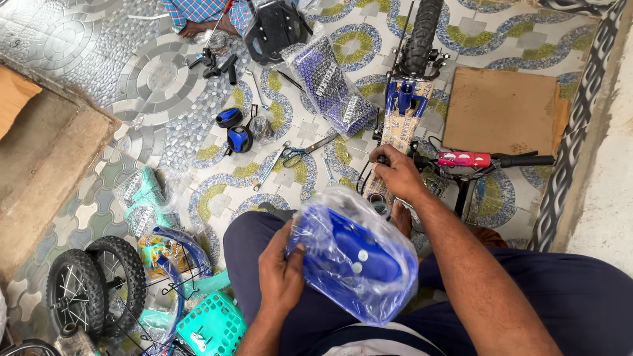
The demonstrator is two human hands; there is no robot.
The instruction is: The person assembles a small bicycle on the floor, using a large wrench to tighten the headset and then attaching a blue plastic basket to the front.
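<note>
My left hand (280, 273) grips a blue plastic bicycle part wrapped in a clear plastic bag (356, 257), held over my lap. Farther out, my right hand (395, 173) rests closed on the left grip end of the handlebar (491, 160) of a small bicycle. The bicycle's frame (402, 118) is wrapped in brown cardboard and its black front tyre (422, 29) points away from me. A red pad (463, 159) sits on the handlebar.
On the patterned tile floor lie scissors (300, 153), a spanner (270, 166), blue-black small parts (237, 135), a purple wrapped bundle (330, 82) and a cardboard sheet (501, 109). Two small black wheels (95, 283) and a teal basket (212, 324) sit at lower left. Another person's foot (198, 26) shows at top.
</note>
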